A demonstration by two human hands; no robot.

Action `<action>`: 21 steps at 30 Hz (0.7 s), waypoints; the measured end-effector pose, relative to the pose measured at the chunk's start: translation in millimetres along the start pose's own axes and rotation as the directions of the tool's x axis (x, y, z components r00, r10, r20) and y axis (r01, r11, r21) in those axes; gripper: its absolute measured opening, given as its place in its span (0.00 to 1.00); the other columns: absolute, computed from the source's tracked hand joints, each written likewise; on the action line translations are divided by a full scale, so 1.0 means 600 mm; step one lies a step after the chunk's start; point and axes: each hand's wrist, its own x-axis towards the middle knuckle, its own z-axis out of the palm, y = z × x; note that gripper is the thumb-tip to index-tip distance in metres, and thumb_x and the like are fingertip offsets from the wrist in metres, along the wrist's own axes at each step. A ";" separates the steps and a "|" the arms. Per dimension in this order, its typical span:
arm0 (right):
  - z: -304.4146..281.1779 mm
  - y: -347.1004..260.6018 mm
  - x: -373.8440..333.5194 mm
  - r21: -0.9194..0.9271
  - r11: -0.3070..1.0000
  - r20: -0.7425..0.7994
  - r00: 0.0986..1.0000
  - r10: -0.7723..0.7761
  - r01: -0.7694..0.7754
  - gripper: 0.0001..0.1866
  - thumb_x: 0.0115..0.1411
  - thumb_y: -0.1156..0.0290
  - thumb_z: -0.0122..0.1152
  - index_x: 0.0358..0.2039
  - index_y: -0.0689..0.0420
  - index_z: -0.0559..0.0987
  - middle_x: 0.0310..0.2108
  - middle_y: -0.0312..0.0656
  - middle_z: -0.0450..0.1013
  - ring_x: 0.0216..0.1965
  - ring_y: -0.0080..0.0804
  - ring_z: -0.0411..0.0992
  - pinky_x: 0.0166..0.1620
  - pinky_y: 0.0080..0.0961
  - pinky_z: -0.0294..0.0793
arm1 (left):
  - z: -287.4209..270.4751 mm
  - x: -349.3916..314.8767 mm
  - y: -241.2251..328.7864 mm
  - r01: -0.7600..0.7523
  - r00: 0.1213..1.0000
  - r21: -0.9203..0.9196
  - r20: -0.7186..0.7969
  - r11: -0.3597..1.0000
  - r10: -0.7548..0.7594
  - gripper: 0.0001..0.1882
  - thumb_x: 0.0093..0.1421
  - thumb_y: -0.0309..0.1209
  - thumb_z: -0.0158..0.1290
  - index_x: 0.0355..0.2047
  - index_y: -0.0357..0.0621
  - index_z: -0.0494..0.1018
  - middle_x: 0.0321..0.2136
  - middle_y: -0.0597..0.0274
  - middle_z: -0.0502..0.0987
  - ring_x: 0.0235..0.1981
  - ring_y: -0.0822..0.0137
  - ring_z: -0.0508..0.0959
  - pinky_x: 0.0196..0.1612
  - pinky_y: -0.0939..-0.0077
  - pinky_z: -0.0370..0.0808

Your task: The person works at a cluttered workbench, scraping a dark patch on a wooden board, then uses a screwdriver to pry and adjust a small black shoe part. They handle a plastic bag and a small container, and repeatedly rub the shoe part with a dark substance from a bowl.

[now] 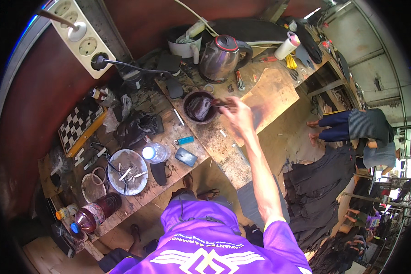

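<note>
My right hand [238, 116] reaches forward over the workbench. Its fingers are closed round a small dark brown object [221, 105], whose kind I cannot make out. The object's far end is at the right rim of a round dark brown bowl [186, 112]; whether they touch is unclear. A shiny, dark purplish mass [199, 108] lies inside the bowl. Just beyond stands a kettle [219, 59] with a red-ringed black lid. A thin board [275, 98] lies to the right of the hand. My left hand is outside the picture.
Nearer left are a capped clear bottle [155, 153], a blue lighter [184, 140], a dark flat case [186, 157] and a plate of cigarette butts [139, 182]. A bottle of dark red liquid [96, 212] lies at the bench edge. Another person [367, 125] is at the right, beyond dark cloth [322, 182].
</note>
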 end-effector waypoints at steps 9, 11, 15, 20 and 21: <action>0.012 -0.011 0.098 0.268 0.959 0.138 0.989 0.057 -0.092 0.22 0.63 0.62 0.71 0.51 0.62 0.78 0.43 0.40 0.81 0.46 0.27 0.78 0.50 0.26 0.77 | 0.055 0.018 -0.022 0.042 0.997 -0.102 0.069 0.994 -0.035 0.15 0.75 0.34 0.43 0.41 0.43 0.78 0.38 0.59 0.83 0.33 0.70 0.83 0.31 0.74 0.80; -0.001 0.020 0.099 0.482 0.817 0.203 0.948 0.246 -0.316 0.22 0.60 0.59 0.73 0.50 0.59 0.82 0.36 0.34 0.78 0.33 0.19 0.70 0.38 0.18 0.68 | 0.132 0.031 0.007 0.031 0.993 -0.074 0.115 0.997 -0.023 0.14 0.75 0.34 0.43 0.41 0.43 0.78 0.38 0.59 0.83 0.33 0.70 0.83 0.31 0.74 0.80; -0.009 0.052 0.120 0.451 0.794 0.396 0.888 0.233 -0.409 0.26 0.61 0.57 0.72 0.55 0.59 0.80 0.40 0.33 0.78 0.38 0.20 0.70 0.41 0.19 0.67 | 0.229 -0.042 0.152 -0.542 0.840 0.294 0.171 0.787 0.515 0.12 0.73 0.32 0.48 0.43 0.39 0.79 0.38 0.57 0.83 0.37 0.66 0.83 0.40 0.70 0.80; 0.009 0.047 0.157 0.346 0.812 0.620 0.764 0.177 -0.469 0.22 0.63 0.57 0.71 0.52 0.55 0.81 0.44 0.31 0.78 0.39 0.20 0.70 0.44 0.22 0.68 | 0.466 -0.159 0.374 -0.814 0.335 -0.306 0.449 0.495 0.828 0.23 0.73 0.27 0.45 0.66 0.33 0.62 0.64 0.49 0.66 0.67 0.61 0.66 0.70 0.66 0.61; 0.012 0.046 0.164 0.352 0.794 0.656 0.736 0.169 -0.496 0.21 0.63 0.57 0.70 0.51 0.55 0.81 0.44 0.31 0.78 0.39 0.20 0.70 0.44 0.22 0.68 | 0.527 -0.149 0.419 -0.835 0.375 -0.283 0.335 0.472 0.864 0.25 0.75 0.29 0.43 0.69 0.33 0.58 0.68 0.47 0.63 0.70 0.58 0.62 0.73 0.63 0.56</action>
